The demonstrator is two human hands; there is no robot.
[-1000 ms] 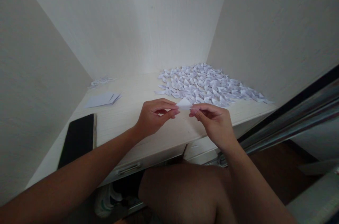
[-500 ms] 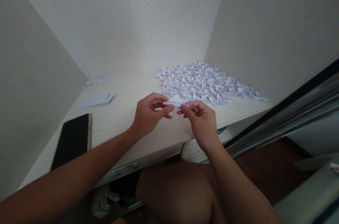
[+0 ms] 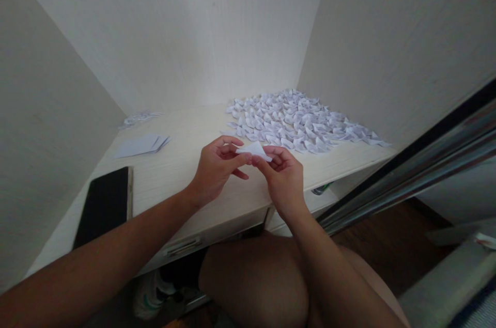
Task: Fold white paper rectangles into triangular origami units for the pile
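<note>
A small folded white paper (image 3: 256, 149), with a pointed top like a paper boat, is held up over the front of the desk. My left hand (image 3: 219, 165) pinches its left end between thumb and fingers. On the other side, my right hand (image 3: 282, 170) grips the right end, its thumb pressed near the lower middle. Both thumb tips nearly meet below the paper. Behind my hands, many folded paper boats (image 3: 294, 119) cover the right part of the desk.
The white desk (image 3: 186, 131) stands against walls on three sides. A small stack of white paper sheets (image 3: 139, 145) lies at left, with paper strips (image 3: 139, 119) in the back corner. A black flat object (image 3: 104, 206) lies front left. Below is a drawer handle (image 3: 184, 247).
My right hand has moved left, closer to my left hand, and its thumb has slid toward the paper's middle. The paper is tilted more, its right end lower.
</note>
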